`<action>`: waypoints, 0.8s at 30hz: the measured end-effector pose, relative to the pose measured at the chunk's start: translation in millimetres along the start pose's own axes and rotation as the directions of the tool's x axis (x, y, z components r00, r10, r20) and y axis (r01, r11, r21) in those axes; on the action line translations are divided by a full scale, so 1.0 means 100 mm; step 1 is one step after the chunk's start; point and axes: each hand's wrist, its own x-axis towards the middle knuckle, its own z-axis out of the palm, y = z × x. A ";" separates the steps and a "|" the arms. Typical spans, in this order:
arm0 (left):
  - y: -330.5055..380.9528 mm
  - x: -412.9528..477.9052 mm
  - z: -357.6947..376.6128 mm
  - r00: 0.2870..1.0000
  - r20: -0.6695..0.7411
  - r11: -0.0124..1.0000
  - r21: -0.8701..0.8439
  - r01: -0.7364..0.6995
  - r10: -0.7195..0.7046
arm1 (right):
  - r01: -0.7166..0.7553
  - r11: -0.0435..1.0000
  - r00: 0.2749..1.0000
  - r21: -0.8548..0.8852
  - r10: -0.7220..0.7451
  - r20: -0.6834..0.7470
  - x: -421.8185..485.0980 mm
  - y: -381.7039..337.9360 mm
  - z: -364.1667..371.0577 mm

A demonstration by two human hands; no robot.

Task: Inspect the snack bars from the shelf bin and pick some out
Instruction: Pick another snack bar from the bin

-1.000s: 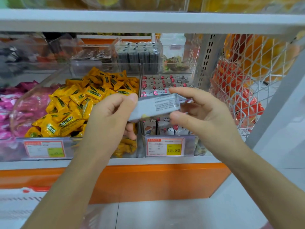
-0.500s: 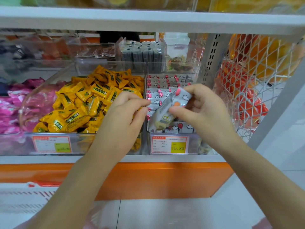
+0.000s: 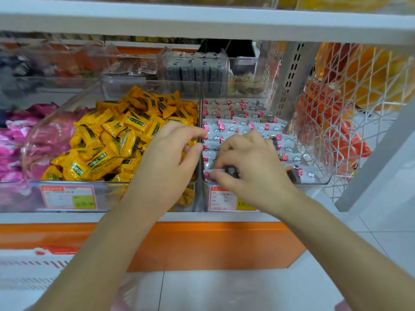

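- The snack bar lies at the front left corner of the clear shelf bin, low against the front wall; only its pale wrapper end and a dark patch show from under the fingers
- The right hand reaches down into that bin, knuckles up; its fingers curl over the top of the bar and the thumb presses in from the near side, so the bar is pinched between them, lying roughly crosswise to the forearm
- The other snack bars fill the rest of the bin in rows behind and to the right of the hand; their wrappers are white with pink marks and small cloud shapes
- The left hand hangs over the divider between the two front bins, just beside the right hand but not touching it; its fingers are loosely curled with forefinger and thumb apart, and nothing shows in it
- A red-bordered price label sits on the bin's front wall, partly behind the right wrist
- The neighbouring bin to the left holds a heap of yellow sweets, with its own price label in front
- Pink packets lie further left
- A white wire basket with orange packets stands to the right of the shelf bin
- Smaller clear bins at the back hold grey packets
- An orange panel runs below the shelf edge
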 end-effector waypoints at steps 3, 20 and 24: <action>-0.02 0.01 -0.02 1.000 0.013 1.000 0.009 -0.009 0.009 | 0.044 0.997 0.999 -0.058 -0.043 0.027 0.02 -0.01 -0.01; -0.02 0.00 -0.02 1.000 0.009 1.000 -0.017 -0.003 0.003 | -0.002 0.999 1.000 0.052 0.001 0.024 0.38 0.11 -0.02; -0.01 0.00 -0.02 1.000 0.005 1.000 -0.018 -0.002 0.002 | -0.059 0.857 0.974 0.511 0.161 -0.157 0.34 0.09 -0.16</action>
